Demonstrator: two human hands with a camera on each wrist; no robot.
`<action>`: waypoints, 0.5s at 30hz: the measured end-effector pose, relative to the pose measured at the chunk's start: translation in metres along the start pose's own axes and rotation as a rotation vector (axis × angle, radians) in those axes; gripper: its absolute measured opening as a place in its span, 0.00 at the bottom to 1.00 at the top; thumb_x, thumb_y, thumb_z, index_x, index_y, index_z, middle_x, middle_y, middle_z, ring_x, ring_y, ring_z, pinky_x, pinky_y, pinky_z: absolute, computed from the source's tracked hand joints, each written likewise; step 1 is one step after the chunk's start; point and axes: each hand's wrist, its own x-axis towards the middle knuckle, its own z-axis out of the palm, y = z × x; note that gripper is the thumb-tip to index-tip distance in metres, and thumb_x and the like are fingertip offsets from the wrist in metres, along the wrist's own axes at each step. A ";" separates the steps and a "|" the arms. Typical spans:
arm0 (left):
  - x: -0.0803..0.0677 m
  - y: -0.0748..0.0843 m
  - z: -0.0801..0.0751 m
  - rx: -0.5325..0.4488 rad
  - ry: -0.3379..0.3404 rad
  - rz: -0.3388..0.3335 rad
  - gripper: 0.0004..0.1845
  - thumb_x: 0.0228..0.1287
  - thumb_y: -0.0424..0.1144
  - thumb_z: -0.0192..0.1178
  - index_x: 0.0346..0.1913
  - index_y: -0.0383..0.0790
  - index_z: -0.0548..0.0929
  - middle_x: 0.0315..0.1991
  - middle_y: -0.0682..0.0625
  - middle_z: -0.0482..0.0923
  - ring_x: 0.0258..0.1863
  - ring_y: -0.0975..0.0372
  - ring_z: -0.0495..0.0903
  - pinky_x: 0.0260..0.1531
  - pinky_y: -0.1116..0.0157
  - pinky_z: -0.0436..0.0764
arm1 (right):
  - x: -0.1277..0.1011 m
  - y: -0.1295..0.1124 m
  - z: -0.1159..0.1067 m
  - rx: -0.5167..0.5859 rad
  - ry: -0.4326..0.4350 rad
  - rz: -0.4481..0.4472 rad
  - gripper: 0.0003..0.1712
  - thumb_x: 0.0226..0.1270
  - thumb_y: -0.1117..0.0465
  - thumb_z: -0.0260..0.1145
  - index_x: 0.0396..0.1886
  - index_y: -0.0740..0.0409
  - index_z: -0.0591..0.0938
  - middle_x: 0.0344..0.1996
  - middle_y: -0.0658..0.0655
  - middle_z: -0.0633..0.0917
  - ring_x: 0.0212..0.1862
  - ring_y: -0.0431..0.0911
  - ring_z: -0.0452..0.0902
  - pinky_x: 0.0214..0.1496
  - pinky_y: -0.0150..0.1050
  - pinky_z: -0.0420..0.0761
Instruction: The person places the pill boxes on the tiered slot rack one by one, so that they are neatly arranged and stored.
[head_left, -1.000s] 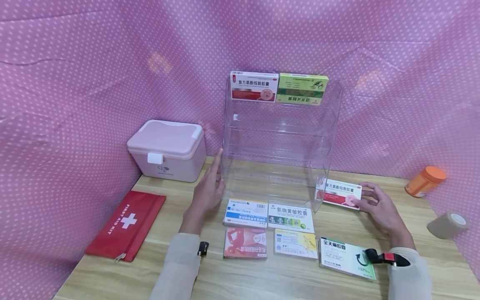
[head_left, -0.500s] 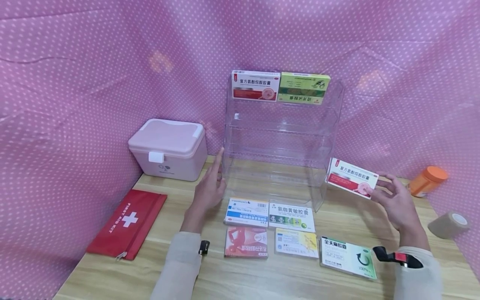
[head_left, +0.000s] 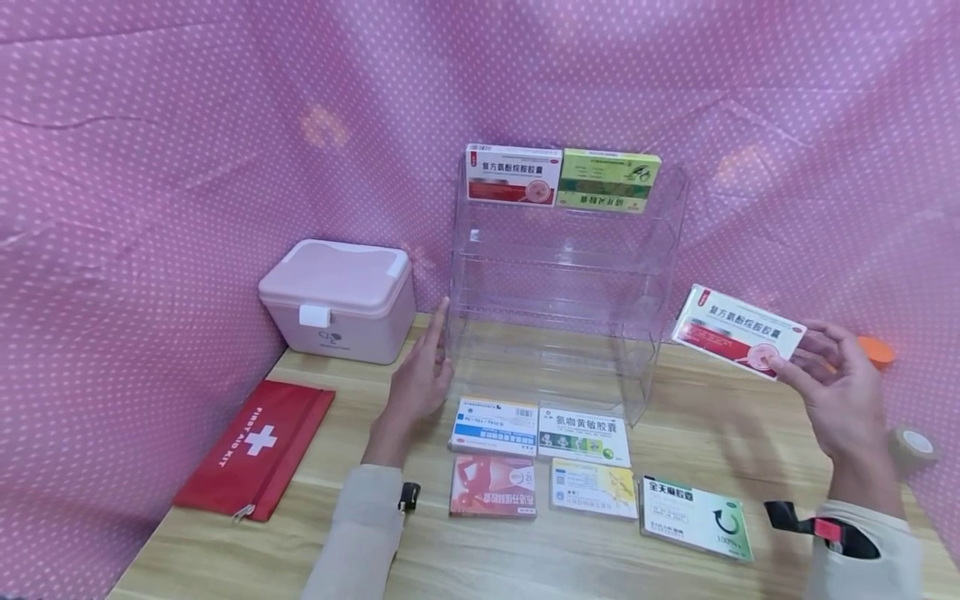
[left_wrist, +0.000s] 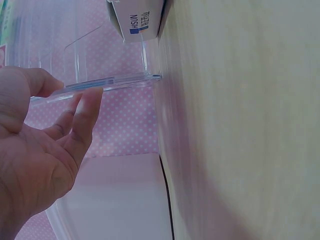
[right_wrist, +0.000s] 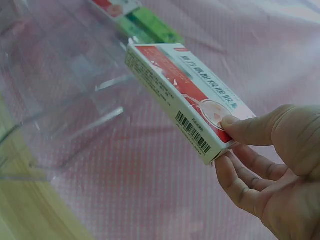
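My right hand (head_left: 843, 387) holds a red and white medicine box (head_left: 738, 332) up in the air, right of the clear acrylic display rack (head_left: 555, 283). The right wrist view shows the thumb on the front of the box and fingers behind its lower end. At the rack's left side, my left hand (head_left: 420, 375) pinches the side panel; in the left wrist view its thumb (left_wrist: 45, 82) is on one side of that panel and its fingers (left_wrist: 86, 112) on the other. Another red and white box (head_left: 513, 175) and a green box (head_left: 609, 180) stand on the rack's top tier.
Several medicine boxes lie before the rack, among them a pink one (head_left: 493, 487) and a green and white one (head_left: 696, 517). A pink lidded case (head_left: 337, 300) and red first aid pouch (head_left: 255, 450) are left. An orange cap (head_left: 877, 352) and beige roll (head_left: 913, 448) are right.
My right hand has lifted the red and white box off the table beside the rack, moving it up and to the right and tilting it. My left hand stays at the rack.
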 end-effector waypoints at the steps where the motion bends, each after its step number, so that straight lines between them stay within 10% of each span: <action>1: 0.000 0.000 0.000 -0.001 0.000 -0.001 0.62 0.73 0.29 0.60 0.82 0.89 0.31 0.71 0.41 0.75 0.57 0.46 0.85 0.49 0.42 0.90 | -0.001 -0.006 0.002 -0.024 0.022 -0.018 0.40 0.65 0.75 0.74 0.74 0.46 0.76 0.51 0.36 0.82 0.44 0.25 0.84 0.43 0.15 0.83; 15: -0.001 0.000 0.001 -0.017 -0.004 -0.007 0.62 0.74 0.29 0.60 0.81 0.90 0.31 0.74 0.42 0.73 0.60 0.46 0.85 0.51 0.41 0.90 | 0.036 -0.079 0.094 -0.063 0.002 -0.270 0.39 0.64 0.74 0.77 0.73 0.54 0.76 0.49 0.37 0.82 0.47 0.30 0.84 0.51 0.17 0.83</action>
